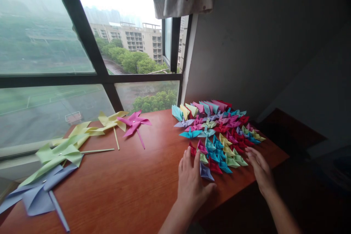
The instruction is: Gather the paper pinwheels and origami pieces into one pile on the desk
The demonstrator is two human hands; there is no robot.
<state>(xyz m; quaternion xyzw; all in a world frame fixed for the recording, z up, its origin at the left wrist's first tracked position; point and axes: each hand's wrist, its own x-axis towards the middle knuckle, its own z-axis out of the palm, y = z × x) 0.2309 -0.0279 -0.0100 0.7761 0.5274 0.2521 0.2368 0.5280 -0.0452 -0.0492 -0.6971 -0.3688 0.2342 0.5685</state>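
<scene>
A spread of several small folded paper pieces (219,131) in pink, red, blue, green, yellow and purple covers the right part of a reddish wooden table (131,186). My left hand (191,179) lies flat at the pile's near left edge, fingers stretched out, fingertips touching a red and a purple piece (206,172). My right hand (259,166) rests at the pile's near right edge, fingers extended toward the green pieces (237,160). Neither hand holds anything.
Finished paper pinwheels on sticks lie along the table's left side: a pink one (134,122), a yellow one (111,120), a green one (61,153) and a blue-grey one (38,193). A large window (82,62) runs behind them. A dark wall and dark furniture (290,131) stand at the right.
</scene>
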